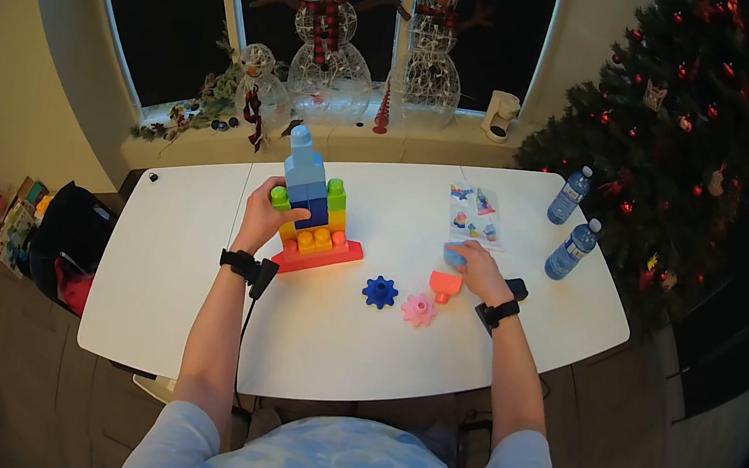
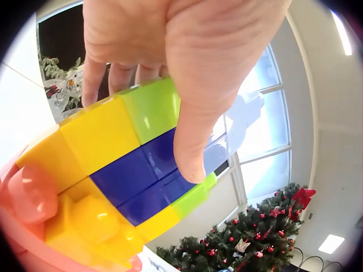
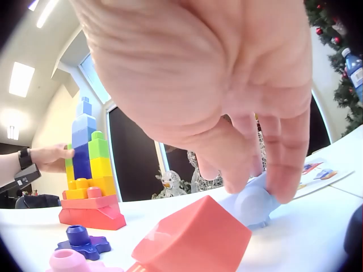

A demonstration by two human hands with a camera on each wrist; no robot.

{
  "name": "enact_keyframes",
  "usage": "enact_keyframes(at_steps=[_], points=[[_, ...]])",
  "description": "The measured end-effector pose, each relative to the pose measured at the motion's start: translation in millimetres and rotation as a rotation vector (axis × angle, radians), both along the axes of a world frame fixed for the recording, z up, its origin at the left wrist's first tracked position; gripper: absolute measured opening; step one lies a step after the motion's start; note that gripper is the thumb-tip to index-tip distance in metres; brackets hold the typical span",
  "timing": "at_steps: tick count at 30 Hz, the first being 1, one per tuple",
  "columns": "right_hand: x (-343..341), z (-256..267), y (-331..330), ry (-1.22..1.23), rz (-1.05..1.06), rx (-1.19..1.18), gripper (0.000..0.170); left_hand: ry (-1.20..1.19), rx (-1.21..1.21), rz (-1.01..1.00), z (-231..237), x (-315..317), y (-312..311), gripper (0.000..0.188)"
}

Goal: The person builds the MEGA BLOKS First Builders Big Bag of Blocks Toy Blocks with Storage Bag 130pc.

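A tower of toy building blocks (image 1: 335, 218) stands upright on a red base (image 1: 321, 260), with yellow, green, navy and light blue blocks stacked up. My left hand (image 1: 259, 218) grips its left side, the thumb lying across the navy blocks (image 2: 142, 175) and the other fingers behind. Over on the right, my right hand (image 1: 482, 276) pinches a light blue block (image 3: 253, 205) low at the table. Just in front of that hand lies a coral block (image 3: 195, 238). A navy gear (image 1: 380, 292) and a pink gear (image 1: 419, 310) lie between the two hands.
A picture sheet (image 1: 476, 213) lies beyond the right hand on the white table (image 1: 178, 301). Two water bottles (image 1: 569, 196) stand at the table's right edge. A dark object (image 1: 516, 288) lies beside the right wrist. Behind are wire snowmen (image 1: 330, 70) and a decorated tree (image 1: 655, 132).
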State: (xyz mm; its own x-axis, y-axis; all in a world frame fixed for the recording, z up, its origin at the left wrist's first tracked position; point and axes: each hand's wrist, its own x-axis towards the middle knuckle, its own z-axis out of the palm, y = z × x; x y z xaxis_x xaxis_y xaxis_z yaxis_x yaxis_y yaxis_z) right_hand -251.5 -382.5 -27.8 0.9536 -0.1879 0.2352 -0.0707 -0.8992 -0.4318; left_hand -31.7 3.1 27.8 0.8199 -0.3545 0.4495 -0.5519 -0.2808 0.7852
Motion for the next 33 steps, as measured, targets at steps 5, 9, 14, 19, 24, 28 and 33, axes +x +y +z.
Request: enact_keyframes(at_steps=[5,9,14,19,24,28,33], points=[[20,-4,-14,0.022,0.019,-0.167,0.05,-0.409,-0.223,0.272,27,-55,-8,0.086],[30,-1,-16,0.149,0.011,-0.234,0.049,-0.277,-0.133,0.052,14,-101,-29,0.059],[41,-28,-36,0.108,0.07,-0.069,0.041,-0.317,0.374,-0.178,-42,-139,-77,0.042],[32,-4,-18,0.022,-0.098,0.04,0.041,-0.171,0.468,-0.237,-74,-136,-98,0.037],[23,40,31,-0.169,-0.062,0.421,0.035,-0.082,0.62,-0.266,-64,-132,-94,0.028],[27,36,74,-0.16,0.004,0.489,0.031,0.513,-0.06,-0.311,-50,-129,-76,0.03],[20,62,135,-0.241,0.013,0.4,0.034,0.762,-0.449,-0.327,-31,-139,-57,0.036]])
